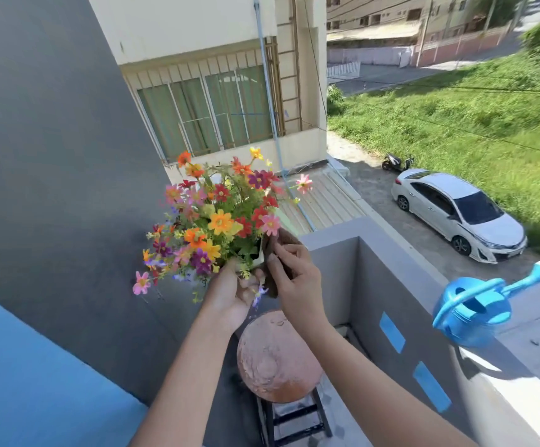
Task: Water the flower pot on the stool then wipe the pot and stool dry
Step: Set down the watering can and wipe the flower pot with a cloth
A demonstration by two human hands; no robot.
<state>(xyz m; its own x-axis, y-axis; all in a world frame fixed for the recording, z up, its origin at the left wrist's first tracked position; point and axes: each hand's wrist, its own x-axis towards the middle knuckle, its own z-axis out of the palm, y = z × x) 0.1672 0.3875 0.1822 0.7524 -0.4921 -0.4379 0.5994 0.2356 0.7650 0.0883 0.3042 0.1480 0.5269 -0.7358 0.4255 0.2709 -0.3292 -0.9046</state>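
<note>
My left hand (231, 293) holds a small white flower pot (259, 258) from below, lifted above the stool. Many bright orange, red, pink and purple flowers (217, 221) fill the pot and hide most of it. My right hand (294, 272) presses a dark brown cloth (281, 240) against the right side of the pot. The round stool (278, 359), with a worn reddish seat and a black frame, stands below my hands with nothing on it. A blue watering can (475, 311) rests on the balcony ledge to the right.
A grey balcony wall (391, 285) with blue rectangles runs along the right side, and a tall dark grey wall (52, 156) stands to the left. Beyond the ledge lie a neighbouring building, a white car (459, 211), a scooter and grass far below.
</note>
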